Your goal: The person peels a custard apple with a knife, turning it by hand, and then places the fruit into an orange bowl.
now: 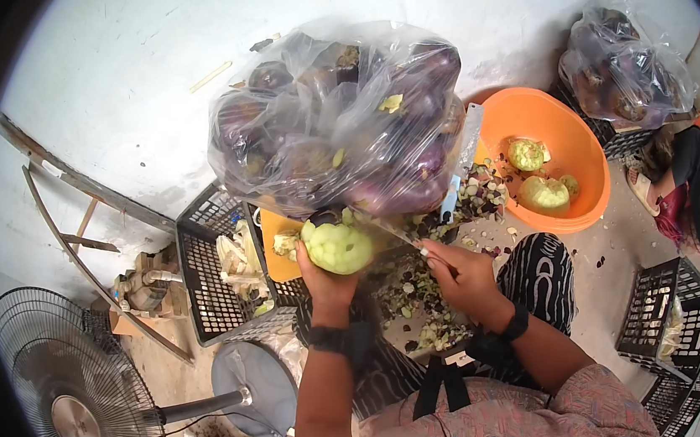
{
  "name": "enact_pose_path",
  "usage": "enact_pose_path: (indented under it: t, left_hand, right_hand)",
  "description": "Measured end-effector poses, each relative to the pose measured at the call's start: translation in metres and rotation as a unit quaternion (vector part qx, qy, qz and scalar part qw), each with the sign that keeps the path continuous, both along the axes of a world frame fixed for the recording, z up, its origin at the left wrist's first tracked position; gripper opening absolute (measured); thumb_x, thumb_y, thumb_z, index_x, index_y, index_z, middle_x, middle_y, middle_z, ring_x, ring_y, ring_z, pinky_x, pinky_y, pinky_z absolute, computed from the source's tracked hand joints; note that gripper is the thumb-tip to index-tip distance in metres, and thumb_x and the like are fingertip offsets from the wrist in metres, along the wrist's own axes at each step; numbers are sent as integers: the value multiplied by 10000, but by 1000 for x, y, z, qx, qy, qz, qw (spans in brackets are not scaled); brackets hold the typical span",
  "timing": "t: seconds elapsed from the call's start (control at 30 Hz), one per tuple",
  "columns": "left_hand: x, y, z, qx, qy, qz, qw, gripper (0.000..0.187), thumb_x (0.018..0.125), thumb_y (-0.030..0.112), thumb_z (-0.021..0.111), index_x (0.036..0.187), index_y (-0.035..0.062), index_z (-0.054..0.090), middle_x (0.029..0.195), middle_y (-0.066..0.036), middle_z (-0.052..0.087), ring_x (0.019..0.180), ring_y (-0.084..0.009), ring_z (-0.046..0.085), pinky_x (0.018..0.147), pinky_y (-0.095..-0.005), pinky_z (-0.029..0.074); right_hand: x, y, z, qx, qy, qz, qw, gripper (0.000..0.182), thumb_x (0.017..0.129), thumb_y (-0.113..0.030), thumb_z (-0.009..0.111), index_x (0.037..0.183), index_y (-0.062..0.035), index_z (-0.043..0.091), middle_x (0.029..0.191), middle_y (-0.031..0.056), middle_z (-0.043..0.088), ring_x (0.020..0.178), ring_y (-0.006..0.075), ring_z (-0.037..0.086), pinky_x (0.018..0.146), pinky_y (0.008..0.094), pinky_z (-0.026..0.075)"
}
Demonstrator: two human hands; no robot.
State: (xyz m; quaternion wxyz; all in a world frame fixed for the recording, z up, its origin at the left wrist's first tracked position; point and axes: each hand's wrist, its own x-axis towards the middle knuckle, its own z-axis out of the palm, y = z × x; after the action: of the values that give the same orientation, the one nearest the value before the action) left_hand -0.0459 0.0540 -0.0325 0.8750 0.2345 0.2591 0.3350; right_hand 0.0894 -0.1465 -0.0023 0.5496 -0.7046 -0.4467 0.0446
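My left hand (329,286) cups a large round eggplant (339,249) from below; most of its skin is off, showing pale green flesh, with a dark patch near the top. My right hand (467,276) is closed around the handle of a knife (398,232), whose narrow blade points toward the eggplant, slightly blurred. Just beyond both hands sits a big clear plastic bag (341,127) full of purple eggplants. Dark and pale peelings (408,297) lie in a heap between my knees.
At right, an orange basin (593,157) holds several peeled eggplants (544,193). A blue-handled blade (452,200) lies beside the bag. Black crates (202,275) stand left and right (649,308). A fan (74,413) is at lower left. Another person (692,185) sits at far right.
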Motion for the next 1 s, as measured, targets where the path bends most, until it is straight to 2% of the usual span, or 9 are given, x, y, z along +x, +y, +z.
enact_pose_path:
  t: [0.27,0.37,0.43,0.5,0.57,0.77,0.8,0.87,1.0]
  left_hand:
    - [1,-7,7,21,-97,-12,995,652,952,644,306,1286,132,530,1227,-84,597,1130,-293,555,949,-482,453]
    - [1,-7,7,23,-81,-16,996,653,957,641,303,1281,121,531,1225,-84,598,1125,-290,558,962,-453,449]
    - [3,-6,7,-14,-38,20,999,745,906,735,256,1312,162,507,1238,-113,581,1098,-348,584,881,-563,500]
    - [-3,-3,4,-5,-45,-12,999,767,893,754,258,1319,164,502,1248,-116,575,1115,-353,578,843,-562,514]
    - [-5,-2,1,5,-55,-43,998,790,879,773,259,1325,166,497,1258,-119,568,1131,-358,572,804,-561,529]
    - [-2,-7,9,-6,0,-21,1000,826,849,809,259,1320,177,505,1248,-105,576,1115,-375,573,749,-532,541]
    - [-1,-8,11,-19,4,-7,1000,824,848,808,265,1316,176,510,1247,-101,579,1112,-393,569,740,-525,536]
    - [2,-8,13,-29,6,5,1000,822,846,808,271,1312,176,516,1245,-96,583,1109,-411,565,730,-519,530]
    - [-1,-11,17,-3,22,0,1000,811,852,796,271,1306,175,525,1248,-87,589,1108,-429,557,713,-509,512]
  right_hand:
    - [-2,-4,1,42,-227,81,970,341,781,-91,735,1115,-152,715,598,38,537,474,204,523,437,332,424]
    - [-2,0,-3,44,-230,78,969,326,779,-91,735,1100,-149,722,601,37,532,478,201,525,438,334,426]
    - [-3,2,0,40,-222,66,972,316,782,-90,734,1094,-137,723,609,39,539,483,202,526,443,331,427]
    - [-1,4,-2,36,-214,53,975,305,784,-89,734,1087,-125,724,617,40,546,487,204,527,447,328,428]
    - [2,10,-11,23,-126,-36,991,284,826,-140,720,1109,-143,715,639,43,533,501,213,527,479,347,435]
    - [1,5,-3,87,53,-7,995,293,877,-196,671,1150,-92,678,760,92,651,594,254,616,556,355,501]
    - [0,2,-4,88,52,-8,995,293,877,-196,671,1150,-92,678,760,92,651,594,254,616,556,355,501]
    - [3,-5,-8,-94,-202,75,972,301,896,-225,641,1150,-64,661,840,143,683,652,297,651,587,373,522]
    - [16,7,-17,-47,-35,-73,996,295,896,-159,639,1145,-1,651,763,150,683,612,276,665,564,331,509]
